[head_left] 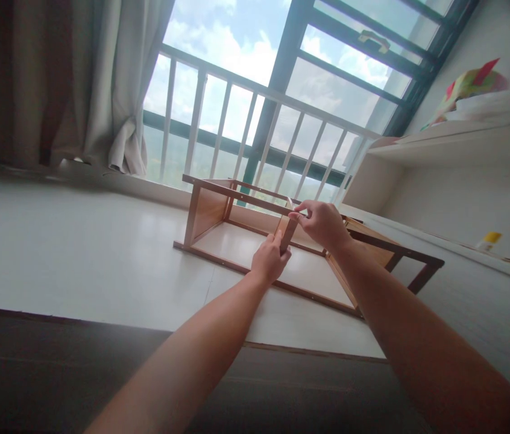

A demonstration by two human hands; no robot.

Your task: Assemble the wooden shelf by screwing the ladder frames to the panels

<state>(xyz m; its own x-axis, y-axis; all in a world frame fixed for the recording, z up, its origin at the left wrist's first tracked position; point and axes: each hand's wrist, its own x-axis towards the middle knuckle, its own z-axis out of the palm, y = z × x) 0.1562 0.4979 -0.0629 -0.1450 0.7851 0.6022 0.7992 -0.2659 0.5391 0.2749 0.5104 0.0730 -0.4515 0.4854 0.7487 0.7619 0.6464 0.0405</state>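
A brown wooden rack frame (232, 198) lies on its side on a white ledge, with panels set between its dark rails. My left hand (270, 259) is closed around a wooden shelf board (287, 232) in the middle of the frame, thumb and fingers on its sides. Over the upper rail, my right hand (327, 226) is closed in a pinch where that board meets the rail. A small pale thin piece (290, 204) shows by its fingertips; what it is, I cannot make out. My right hand and forearm hide part of the rack's right end.
The white ledge (101, 241) ends at a front edge close to me. Behind the rack stand a white railing (223, 111) and a window. A grey curtain (114, 90) hangs at left. On the right, a white shelf unit (458, 141) holds a yellow-capped bottle (490, 241).
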